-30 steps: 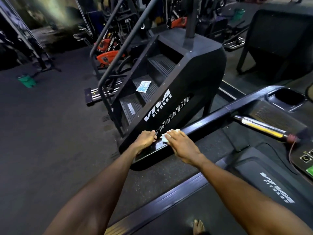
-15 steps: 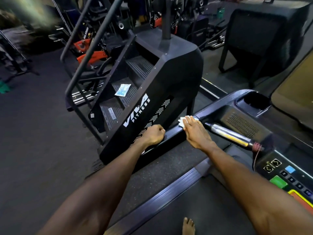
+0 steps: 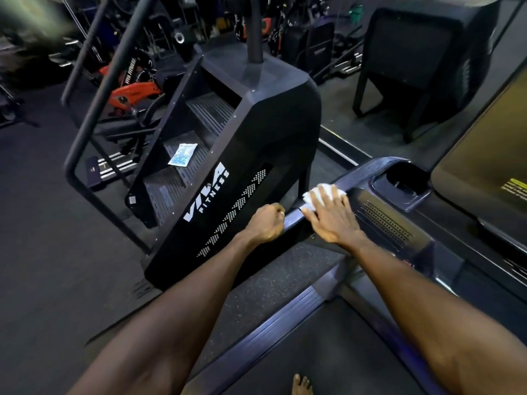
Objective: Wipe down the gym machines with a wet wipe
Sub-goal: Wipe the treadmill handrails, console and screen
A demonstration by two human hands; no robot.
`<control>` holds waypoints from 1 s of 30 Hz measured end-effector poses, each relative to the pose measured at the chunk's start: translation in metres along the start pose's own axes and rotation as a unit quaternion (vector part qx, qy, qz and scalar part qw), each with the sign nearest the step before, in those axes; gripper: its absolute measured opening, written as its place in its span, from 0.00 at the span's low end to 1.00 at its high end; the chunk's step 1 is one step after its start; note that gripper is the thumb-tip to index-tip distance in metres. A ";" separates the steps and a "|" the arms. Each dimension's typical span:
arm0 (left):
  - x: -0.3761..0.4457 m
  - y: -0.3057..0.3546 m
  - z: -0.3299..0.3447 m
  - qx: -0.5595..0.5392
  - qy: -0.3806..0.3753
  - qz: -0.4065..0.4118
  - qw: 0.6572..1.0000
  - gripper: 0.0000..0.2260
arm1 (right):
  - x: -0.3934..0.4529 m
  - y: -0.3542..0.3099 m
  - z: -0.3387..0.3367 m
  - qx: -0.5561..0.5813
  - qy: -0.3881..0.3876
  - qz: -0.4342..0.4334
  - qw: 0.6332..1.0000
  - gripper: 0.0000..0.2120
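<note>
Right hand: the right hand [image 3: 330,216] lies flat, fingers straight and slightly spread, pressing a white wet wipe [image 3: 319,195] onto the treadmill handrail [image 3: 293,220].
Wipe: bunched under the fingers, its white edges showing past the fingertips, near where the rail meets the console.
Left hand: the left hand [image 3: 265,222] curls its fingers round the same rail, just beside the right hand on the nearer side.
Rail: its long axis runs from lower left up to upper right, ending at the treadmill console [image 3: 399,223] with its cup holder [image 3: 402,179].
Beside it: a black stair climber [image 3: 242,155] marked VIVA FITNESS stands left of the rail; a blue-and-white packet [image 3: 182,154] lies flat on one of its steps.
Below: a bare foot [image 3: 301,384] on the treadmill deck at the bottom edge.
</note>
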State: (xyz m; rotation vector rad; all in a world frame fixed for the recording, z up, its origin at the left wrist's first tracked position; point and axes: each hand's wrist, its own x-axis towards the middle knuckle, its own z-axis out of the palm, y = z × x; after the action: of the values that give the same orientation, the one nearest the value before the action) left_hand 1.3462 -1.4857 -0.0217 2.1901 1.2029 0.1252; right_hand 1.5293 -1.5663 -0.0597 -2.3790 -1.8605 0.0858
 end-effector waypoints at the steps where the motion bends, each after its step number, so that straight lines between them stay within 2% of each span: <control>1: 0.005 0.005 0.001 -0.005 0.001 0.011 1.000 0.12 | -0.002 0.000 0.003 -0.016 -0.003 -0.065 0.998 0.31; 3: 0.016 0.011 0.004 -0.008 -0.002 0.028 1.000 0.11 | -0.004 0.007 0.005 -0.040 -0.015 -0.135 0.990 0.31; 4: 0.021 0.012 0.006 -0.010 -0.002 0.027 1.000 0.11 | 0.000 0.017 0.004 -0.040 -0.016 -0.122 0.992 0.31; 8: 0.044 0.017 0.015 -0.014 0.000 0.028 1.000 0.12 | 0.028 0.059 -0.006 0.012 -0.019 0.071 0.997 0.37; 10: 0.051 0.023 0.018 -0.011 0.000 0.046 0.999 0.12 | 0.029 0.055 -0.006 -0.004 -0.021 0.035 0.999 0.40; 12: 0.062 0.028 0.023 -0.005 -0.003 0.049 0.999 0.13 | 0.027 0.056 -0.002 -0.032 -0.025 -0.040 0.998 0.37; 13: 0.068 0.030 0.027 -0.001 -0.006 0.043 0.999 0.12 | 0.030 0.062 -0.003 -0.037 -0.024 -0.048 0.998 0.35; 17: 0.086 0.040 0.038 -0.010 -0.011 0.027 1.000 0.14 | 0.053 0.088 -0.014 -0.009 -0.028 0.062 0.998 0.38; 20: 0.095 0.052 0.047 -0.010 -0.016 0.020 1.000 0.16 | 0.060 0.093 -0.009 -0.043 -0.044 0.021 0.998 0.40; 25: 0.107 0.059 0.054 -0.014 -0.018 0.025 0.999 0.17 | 0.084 0.120 -0.025 -0.007 -0.079 0.147 0.986 0.37; 28: 0.109 0.055 0.059 -0.018 -0.009 0.034 0.999 0.16 | 0.100 0.139 -0.029 0.000 -0.106 0.210 0.972 0.40; 30: 0.109 0.051 0.062 -0.021 -0.001 0.045 0.999 0.17 | 0.109 0.155 -0.034 0.003 -0.092 0.272 0.958 0.42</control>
State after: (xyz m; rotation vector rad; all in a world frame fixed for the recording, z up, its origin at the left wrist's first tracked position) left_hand 1.4692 -1.4493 -0.0643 2.2079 1.0912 0.1831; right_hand 1.7090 -1.4997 -0.0431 -2.8905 -1.1985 0.3696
